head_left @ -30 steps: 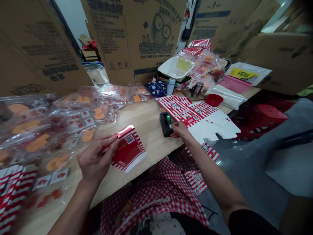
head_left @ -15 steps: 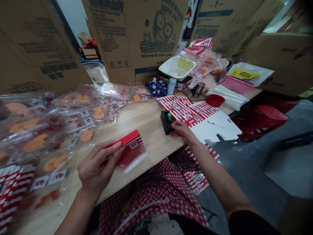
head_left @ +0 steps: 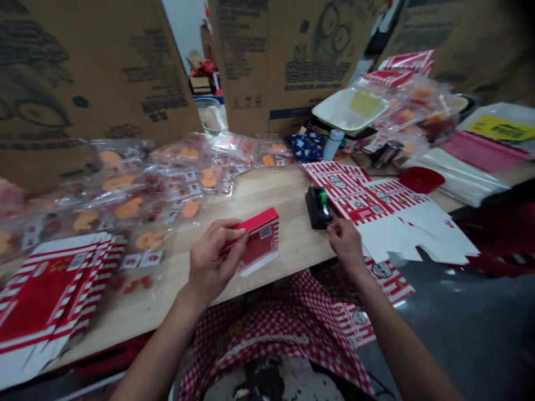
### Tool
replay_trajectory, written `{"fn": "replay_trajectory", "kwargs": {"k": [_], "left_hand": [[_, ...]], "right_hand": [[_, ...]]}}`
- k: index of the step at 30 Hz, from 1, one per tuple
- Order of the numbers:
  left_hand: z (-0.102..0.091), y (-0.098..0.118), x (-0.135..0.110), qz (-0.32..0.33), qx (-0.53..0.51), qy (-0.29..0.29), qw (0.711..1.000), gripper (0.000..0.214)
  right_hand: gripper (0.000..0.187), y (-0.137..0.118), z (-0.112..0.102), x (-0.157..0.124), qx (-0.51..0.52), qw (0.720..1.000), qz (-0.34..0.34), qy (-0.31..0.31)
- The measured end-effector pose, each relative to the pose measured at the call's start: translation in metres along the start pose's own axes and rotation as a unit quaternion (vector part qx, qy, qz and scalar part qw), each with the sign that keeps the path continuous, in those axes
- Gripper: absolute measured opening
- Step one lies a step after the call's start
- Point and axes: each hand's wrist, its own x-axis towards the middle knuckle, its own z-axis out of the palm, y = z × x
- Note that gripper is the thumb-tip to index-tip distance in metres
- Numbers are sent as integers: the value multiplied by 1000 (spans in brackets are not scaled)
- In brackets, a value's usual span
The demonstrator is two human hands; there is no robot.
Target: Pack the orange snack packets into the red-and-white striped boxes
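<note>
Pinched between thumb and fingers of my left hand point(head_left: 215, 262) is a red box point(head_left: 262, 239) with striped edges and a white lower flap, tilted just above the wooden table point(head_left: 271, 192). My right hand point(head_left: 346, 242) is closed at the front corner of a black tape dispenser point(head_left: 316, 214) with a green core. Its fingertips are pressed together; what lies in them is too small to make out. Flat striped carton blanks point(head_left: 340, 189) lie right behind and beside the dispenser.
Clear bags of orange pieces point(head_left: 129, 207) spread across the left and back. Folded striped cartons point(head_left: 45, 284) are stacked at the near left. A white basket point(head_left: 334, 111), a blue bottle point(head_left: 333, 143) and a red bowl point(head_left: 422, 180) stand at the back right. Cardboard boxes point(head_left: 246, 55) wall the rear.
The view has swung left, so the table's things sit further right. My right hand stays by the dispenser's front, its fingers more closed. The left still holds the box.
</note>
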Motion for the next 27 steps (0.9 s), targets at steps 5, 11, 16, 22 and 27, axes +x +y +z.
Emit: {"fn": "replay_trajectory", "kwargs": {"k": [5, 11, 16, 22, 27], "left_hand": [[-3, 6, -3, 1, -8, -5, 1000, 10], [-1, 10, -10, -17, -10, -9, 1000, 16], [2, 7, -16, -32, -13, 30, 999, 33], [-5, 4, -8, 21, -39, -33, 998, 25], [-9, 8, -6, -54, -63, -38, 996, 42]], "right_hand": [[19, -84, -8, -56, 276, 938, -95, -189], [61, -151, 9, -76, 377, 872, -99, -298], [68, -155, 23, -72, 332, 902, -62, -271], [58, -148, 32, -73, 273, 927, -109, -233], [53, -146, 32, -73, 301, 917, -96, -245]]}}
